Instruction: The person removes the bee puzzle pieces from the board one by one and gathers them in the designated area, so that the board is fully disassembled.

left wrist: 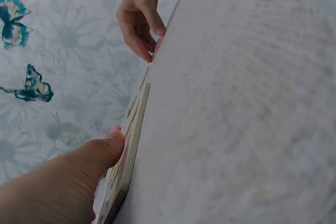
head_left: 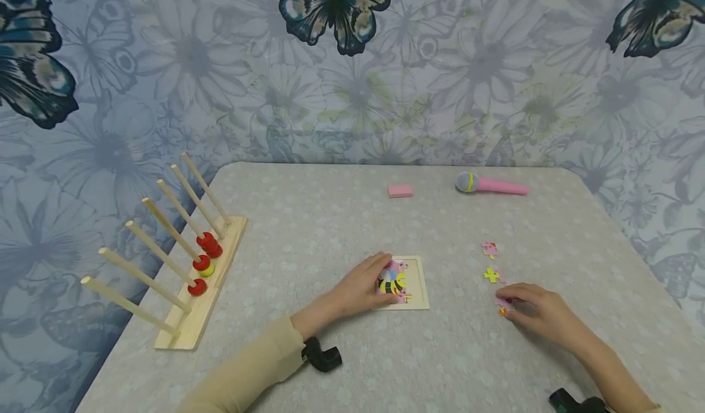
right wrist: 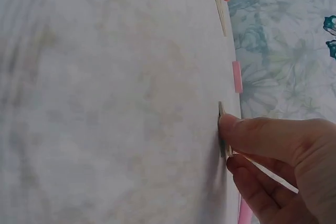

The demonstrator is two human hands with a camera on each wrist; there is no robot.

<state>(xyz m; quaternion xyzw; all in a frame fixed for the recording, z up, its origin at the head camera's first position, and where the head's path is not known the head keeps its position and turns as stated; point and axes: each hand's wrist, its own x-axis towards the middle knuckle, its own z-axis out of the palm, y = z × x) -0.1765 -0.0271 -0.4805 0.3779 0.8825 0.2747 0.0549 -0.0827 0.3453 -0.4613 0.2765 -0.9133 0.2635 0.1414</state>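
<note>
A shallow wooden puzzle board (head_left: 421, 283) with a partly filled bee picture lies in the middle of the table. My left hand (head_left: 359, 286) grips its left side, the thumb on the near edge and the fingers reaching to the far edge, covering part of the picture. To the right, my right hand (head_left: 542, 312) pinches a small pink and orange puzzle piece (head_left: 502, 307) between thumb and fingers, close over the table. In the right wrist view this puzzle piece (right wrist: 221, 139) is tilted on edge. Just beyond that hand lie a yellow puzzle piece (head_left: 491, 275) and a pink one (head_left: 489, 249).
At the left stands a wooden peg rack (head_left: 205, 318) with red and yellow rings on some of its upright pegs. A pink block (head_left: 400, 191) and a pink toy microphone (head_left: 496, 185) lie near the table's back edge, before a patterned wall.
</note>
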